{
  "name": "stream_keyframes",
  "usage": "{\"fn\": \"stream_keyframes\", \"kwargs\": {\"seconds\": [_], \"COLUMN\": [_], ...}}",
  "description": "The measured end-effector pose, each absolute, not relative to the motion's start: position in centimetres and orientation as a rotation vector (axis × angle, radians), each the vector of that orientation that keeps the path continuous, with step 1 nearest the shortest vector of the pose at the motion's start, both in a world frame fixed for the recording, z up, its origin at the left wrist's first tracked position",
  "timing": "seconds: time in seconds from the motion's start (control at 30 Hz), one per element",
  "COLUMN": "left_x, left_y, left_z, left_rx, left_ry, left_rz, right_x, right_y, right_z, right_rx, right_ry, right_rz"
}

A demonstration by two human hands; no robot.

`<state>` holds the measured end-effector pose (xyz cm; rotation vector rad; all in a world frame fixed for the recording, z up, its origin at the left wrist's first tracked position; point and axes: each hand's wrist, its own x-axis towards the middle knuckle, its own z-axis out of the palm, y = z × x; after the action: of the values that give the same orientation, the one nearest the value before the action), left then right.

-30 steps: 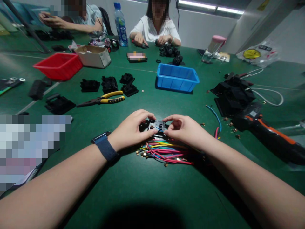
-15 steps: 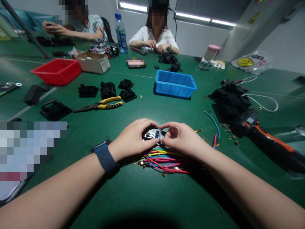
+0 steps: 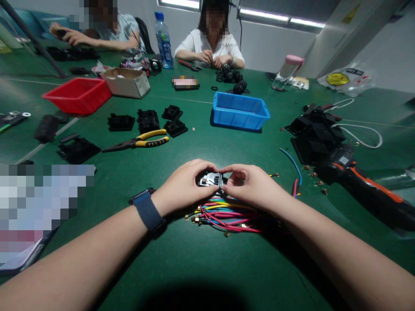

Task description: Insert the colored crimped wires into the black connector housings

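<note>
Between my two hands is a small black housing with a silvery, metal-looking inner face; its exact kind cannot be made out. My left hand is closed round its left side, thumb in front and fingers behind. The thumb and forefinger of my right hand pinch its right edge. Part of the piece is hidden by the fingers. Just below both hands lies a bundle of red, yellow, blue and black wires with brass-coloured terminals at their ends.
Yellow-handled pliers and several black plastic housings lie left of centre. Beyond are a blue bin, a red bin and a cardboard box. An orange-black power tool is at right. Two people sit across the table.
Both hands keep the same hold on the small housing. The whole view has shifted slightly. At far left, the co-worker's hands have moved a little apart.
</note>
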<state>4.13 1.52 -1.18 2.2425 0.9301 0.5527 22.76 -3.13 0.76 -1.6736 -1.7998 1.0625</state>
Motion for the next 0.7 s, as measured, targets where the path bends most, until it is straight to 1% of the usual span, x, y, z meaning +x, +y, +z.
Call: {"fn": "stream_keyframes", "kwargs": {"seconds": [0.2, 0.43, 0.57, 0.7], "left_x": [3.9, 3.8, 3.7, 3.6], "left_y": [1.7, 1.5, 1.5, 1.5], "left_z": [-1.3, -1.5, -1.5, -1.4], "left_rx": [2.273, 2.295, 2.306, 2.304], "left_ry": [0.915, 0.921, 0.918, 0.918], "left_rz": [0.543, 0.575, 0.557, 0.548], "right_x": [22.9, 23.5, 23.2, 23.3], "right_y": [-3.6, -3.2, -4.7, -9.4], "right_z": [1.5, 1.0, 3.3, 5.8], "right_rx": [-1.671, -1.604, -1.593, -1.366], "right_ry": [-2.0, -2.102, -2.1, -2.211], "right_rz": [0.85, 0.605, 0.425, 0.535]}}
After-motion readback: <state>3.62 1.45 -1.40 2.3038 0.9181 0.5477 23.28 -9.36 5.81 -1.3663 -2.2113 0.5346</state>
